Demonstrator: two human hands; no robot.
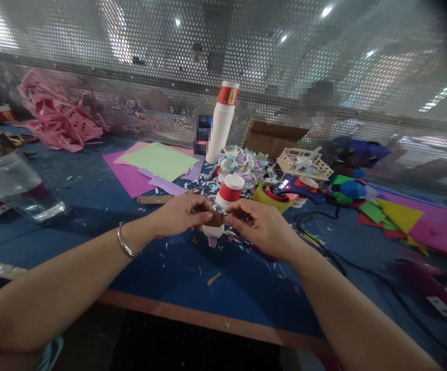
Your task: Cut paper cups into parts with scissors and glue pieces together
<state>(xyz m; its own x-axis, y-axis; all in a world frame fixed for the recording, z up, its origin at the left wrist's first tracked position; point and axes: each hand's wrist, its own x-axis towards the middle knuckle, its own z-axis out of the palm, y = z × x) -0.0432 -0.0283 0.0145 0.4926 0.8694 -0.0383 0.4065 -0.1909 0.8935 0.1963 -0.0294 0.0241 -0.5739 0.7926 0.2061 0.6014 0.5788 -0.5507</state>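
Note:
Between my two hands is a small brown cardboard piece [216, 220]. My left hand [183, 212] pinches its left end between thumb and fingers. At its right end, the thumb and fingertips of my right hand [264, 224] are closed on its edge. Directly below it sits a small white round paper piece [213, 231] with a purple paper tab [212, 241] at its front; whether the cardboard touches it I cannot tell. Just behind my hands, a red and white paper cup [230, 189] stands upside down. A corrugated cardboard strip [154, 199] lies beyond my left hand.
A tall stack of paper cups [220, 129] leans behind a pile of paper cutouts [242, 162]. Coloured paper sheets [161, 161] lie left of it, a yellow tape roll [264, 193] right. A water cup [34, 193] stands far left. A black cable [333, 252] crosses the right side.

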